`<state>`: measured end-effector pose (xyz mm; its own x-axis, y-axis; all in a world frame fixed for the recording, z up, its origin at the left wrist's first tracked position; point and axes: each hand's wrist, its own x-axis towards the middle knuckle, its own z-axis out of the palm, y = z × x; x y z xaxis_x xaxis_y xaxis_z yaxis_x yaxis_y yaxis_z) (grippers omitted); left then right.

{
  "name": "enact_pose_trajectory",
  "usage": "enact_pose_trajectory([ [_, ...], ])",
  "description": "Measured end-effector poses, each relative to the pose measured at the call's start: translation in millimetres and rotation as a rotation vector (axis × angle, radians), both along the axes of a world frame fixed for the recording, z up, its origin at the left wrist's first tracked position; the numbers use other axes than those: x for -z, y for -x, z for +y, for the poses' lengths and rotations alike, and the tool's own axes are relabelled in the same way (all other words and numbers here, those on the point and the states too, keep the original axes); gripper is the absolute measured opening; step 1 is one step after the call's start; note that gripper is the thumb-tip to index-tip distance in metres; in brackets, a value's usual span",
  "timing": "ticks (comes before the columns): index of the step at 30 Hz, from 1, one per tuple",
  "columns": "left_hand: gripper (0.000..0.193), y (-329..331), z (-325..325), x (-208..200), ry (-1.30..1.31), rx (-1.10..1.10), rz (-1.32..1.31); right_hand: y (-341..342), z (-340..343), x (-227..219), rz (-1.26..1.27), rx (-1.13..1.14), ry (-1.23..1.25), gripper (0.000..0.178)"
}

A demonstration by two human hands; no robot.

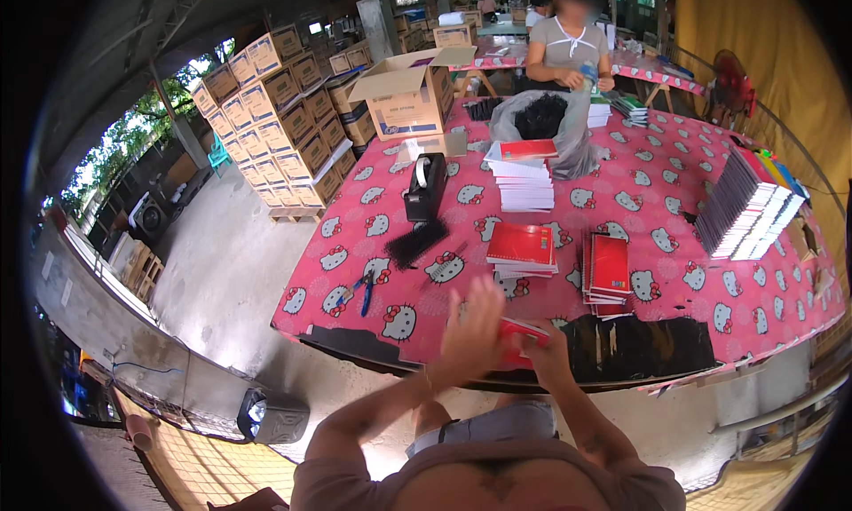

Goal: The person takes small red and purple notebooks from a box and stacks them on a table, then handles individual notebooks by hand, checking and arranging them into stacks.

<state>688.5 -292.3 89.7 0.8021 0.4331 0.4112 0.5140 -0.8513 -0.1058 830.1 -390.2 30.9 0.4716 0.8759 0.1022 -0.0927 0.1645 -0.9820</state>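
At the near edge of the table, my right hand (550, 351) grips a small red notebook (516, 335) by its right side. My left hand (475, 326) is raised just left of the notebook, fingers stretched out and a little blurred, holding nothing I can see. Beyond them lies a stack of red-covered notebooks (521, 247). To its right is a pile of red spiral notebooks (607, 264) with dark coils along the left side. Left of the hands are blue-handled pliers (366, 296) and a heap of black binding coils (415, 245).
A black tape dispenser (425, 190), a white-paged stack (525, 191) and a plastic bag of black coils (575, 147) stand farther back. Tall notebook piles (745, 211) fill the right side. Across the table a person (568, 54) handles something. Stacked cartons (280, 111) stand on the left floor.
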Motion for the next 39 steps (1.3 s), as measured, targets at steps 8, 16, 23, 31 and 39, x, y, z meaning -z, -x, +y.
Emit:
enact_pose_trajectory([
  [8,0.086,-5.5,-7.0,-9.7,-0.045,-0.02,0.112,4.6,2.4,-9.3,0.06,-0.003,0.024,0.027],
  [16,0.086,-13.3,-5.8,3.3,0.113,0.079,-0.096,-0.3,6.8,3.6,-0.197,0.04,-0.047,0.035],
  [23,0.076,1.5,-10.6,50.0,0.169,0.238,-0.156,-15.3,11.8,8.4,-0.284,0.044,-0.029,0.034],
  [31,0.064,-6.6,14.1,35.2,0.097,0.234,-0.064,-23.7,5.7,18.4,-0.357,-0.213,0.176,0.034],
  [39,0.083,-14.3,-1.4,50.3,0.116,0.181,-0.142,-22.8,15.4,31.7,-0.454,-0.136,-0.086,0.038],
])
